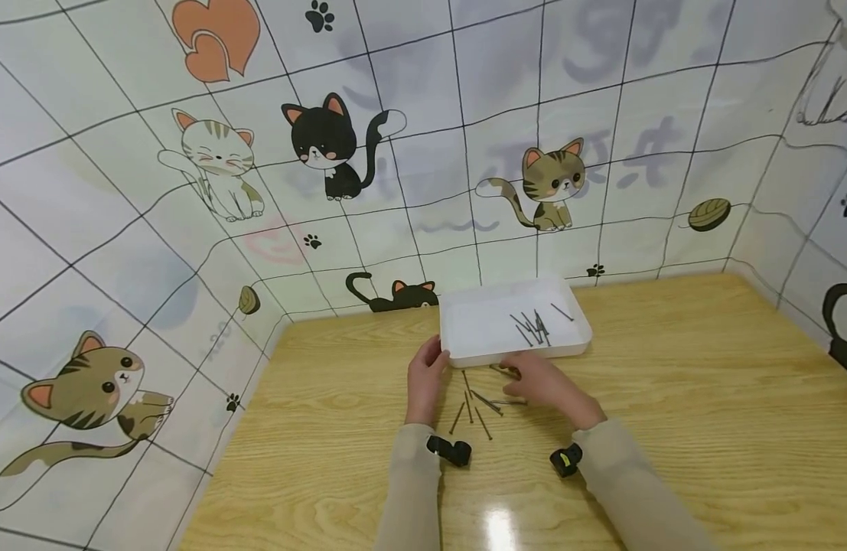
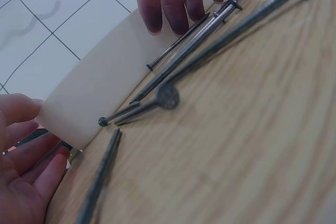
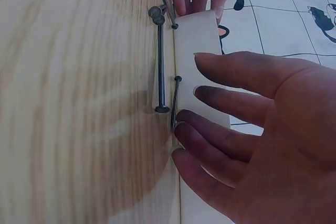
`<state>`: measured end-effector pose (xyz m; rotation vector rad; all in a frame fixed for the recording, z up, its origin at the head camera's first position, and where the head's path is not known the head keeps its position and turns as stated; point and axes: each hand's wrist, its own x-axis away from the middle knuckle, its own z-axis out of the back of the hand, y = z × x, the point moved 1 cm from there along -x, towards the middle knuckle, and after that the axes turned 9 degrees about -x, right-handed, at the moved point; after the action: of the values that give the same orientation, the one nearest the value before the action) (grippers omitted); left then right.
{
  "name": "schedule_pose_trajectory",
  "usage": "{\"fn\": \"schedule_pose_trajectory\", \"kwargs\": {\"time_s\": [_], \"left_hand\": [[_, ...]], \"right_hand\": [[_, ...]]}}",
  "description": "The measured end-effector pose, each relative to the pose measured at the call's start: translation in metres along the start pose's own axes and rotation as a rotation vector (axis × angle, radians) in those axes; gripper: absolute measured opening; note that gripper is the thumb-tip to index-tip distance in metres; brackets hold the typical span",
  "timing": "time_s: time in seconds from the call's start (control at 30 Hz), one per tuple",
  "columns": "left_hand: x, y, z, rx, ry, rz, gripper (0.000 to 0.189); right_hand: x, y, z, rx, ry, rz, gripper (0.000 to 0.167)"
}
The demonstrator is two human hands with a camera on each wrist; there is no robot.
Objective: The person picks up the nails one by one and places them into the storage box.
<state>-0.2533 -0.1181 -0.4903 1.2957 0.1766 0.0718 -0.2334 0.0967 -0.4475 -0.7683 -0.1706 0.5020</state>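
Observation:
A white plastic tray (image 1: 478,325) lies on the table, with several dark metal nails (image 1: 540,329) inside it. My left hand (image 1: 426,383) grips its near left corner, thumb and fingers on either side of the corner. Just in front of the tray, my right hand (image 1: 543,383) reaches down with spread, relaxed fingers. In the right wrist view its fingertips are right at a small nail (image 3: 175,103) lying along the tray's front wall; nothing is held between them. More loose nails (image 2: 236,30) are scattered on the wood between the two hands, pointing different ways.
The wooden table (image 1: 340,398) runs up to a wall covering (image 1: 423,153) printed with cats and grid lines. The tray stands close against that wall. Each wrist wears a small black camera (image 1: 451,450).

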Motion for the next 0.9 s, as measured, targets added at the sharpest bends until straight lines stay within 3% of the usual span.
{"fn": "schedule_pose_trajectory", "kwargs": {"time_s": [0.4, 0.6, 0.8, 0.9], "left_hand": [[-0.001, 0.001, 0.000, -0.014, 0.001, -0.002, 0.045], [-0.001, 0.004, -0.002, -0.011, 0.003, -0.009, 0.044], [-0.001, 0.007, -0.001, 0.001, -0.013, 0.017, 0.040], [0.003, 0.013, 0.000, 0.019, -0.028, 0.024, 0.040]], "right_hand": [[0.003, -0.014, -0.013, -0.024, 0.094, -0.157, 0.039], [0.005, -0.024, -0.015, 0.058, 0.078, -0.153, 0.053], [0.005, -0.026, -0.017, 0.039, 0.056, -0.111, 0.018], [0.006, -0.025, -0.018, 0.041, 0.055, -0.094, 0.017]]}}
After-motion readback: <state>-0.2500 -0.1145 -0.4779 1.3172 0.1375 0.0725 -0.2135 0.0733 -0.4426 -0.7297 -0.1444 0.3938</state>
